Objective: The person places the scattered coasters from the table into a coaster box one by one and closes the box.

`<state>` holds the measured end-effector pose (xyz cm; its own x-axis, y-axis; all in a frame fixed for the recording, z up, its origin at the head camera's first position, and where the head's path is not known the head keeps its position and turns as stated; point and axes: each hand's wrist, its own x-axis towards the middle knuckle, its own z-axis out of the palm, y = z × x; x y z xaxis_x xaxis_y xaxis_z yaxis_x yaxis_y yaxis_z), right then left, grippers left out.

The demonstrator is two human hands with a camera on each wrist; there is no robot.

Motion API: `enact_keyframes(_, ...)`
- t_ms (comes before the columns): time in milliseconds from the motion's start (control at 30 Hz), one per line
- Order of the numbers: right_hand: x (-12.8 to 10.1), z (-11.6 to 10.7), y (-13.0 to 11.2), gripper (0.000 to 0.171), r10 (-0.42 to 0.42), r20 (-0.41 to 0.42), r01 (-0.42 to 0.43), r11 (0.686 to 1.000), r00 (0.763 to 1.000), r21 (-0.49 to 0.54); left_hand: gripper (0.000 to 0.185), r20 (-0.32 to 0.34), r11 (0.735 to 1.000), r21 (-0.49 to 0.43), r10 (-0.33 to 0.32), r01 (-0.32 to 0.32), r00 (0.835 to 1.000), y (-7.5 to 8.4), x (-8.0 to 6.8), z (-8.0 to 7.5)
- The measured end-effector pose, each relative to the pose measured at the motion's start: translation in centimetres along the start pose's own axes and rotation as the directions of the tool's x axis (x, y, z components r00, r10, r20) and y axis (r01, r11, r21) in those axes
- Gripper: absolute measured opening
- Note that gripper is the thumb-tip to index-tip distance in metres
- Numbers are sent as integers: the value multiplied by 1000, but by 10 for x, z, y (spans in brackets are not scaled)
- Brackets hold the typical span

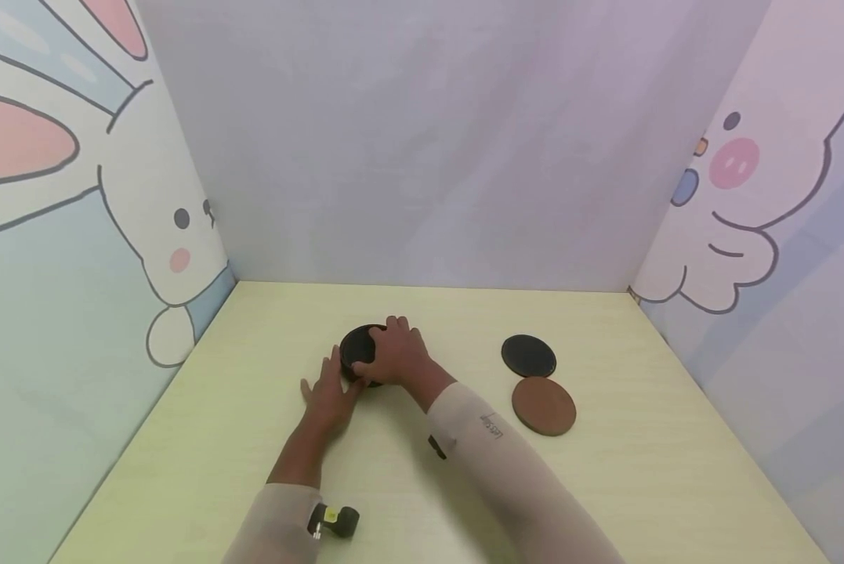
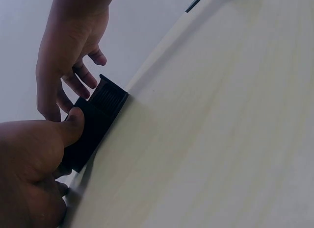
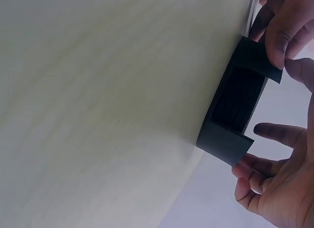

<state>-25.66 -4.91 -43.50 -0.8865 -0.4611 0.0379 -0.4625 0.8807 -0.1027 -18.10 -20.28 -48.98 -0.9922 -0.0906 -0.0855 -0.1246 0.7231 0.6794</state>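
A round black holder (image 1: 356,350) with dark discs stacked inside stands on the pale table (image 1: 605,486). My left hand (image 1: 328,394) lies flat on the table beside it, thumb pressed against the holder's (image 2: 98,115) wall. My right hand (image 1: 395,354) arches over the holder's right side. Its fingers (image 2: 81,73) hang loosely curled just above the rim, not clamped on it. In the right wrist view the holder (image 3: 235,105) shows an open slot in its wall, with my right hand (image 3: 279,193) below it and my left thumb (image 3: 284,27) on the upper wall piece.
A black round coaster (image 1: 528,355) and a brown one (image 1: 544,405) lie flat to the right of the holder, almost touching each other. Cartoon-printed walls close the table on the left, back and right. A small camera (image 1: 333,522) sits on my left wrist.
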Motion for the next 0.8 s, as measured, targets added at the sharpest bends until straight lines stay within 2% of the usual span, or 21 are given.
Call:
enact_keyframes(500,-4,-5,25,80,-4,-55,6,1000,998,21,94,10,1000,-6,14,-14,1000,0,-1,1)
enact_keyframes(800,-5,-12,47,89,63,-30,-63,998,998,2,96,8,1000,-13,21,-21,1000,0,-2,0)
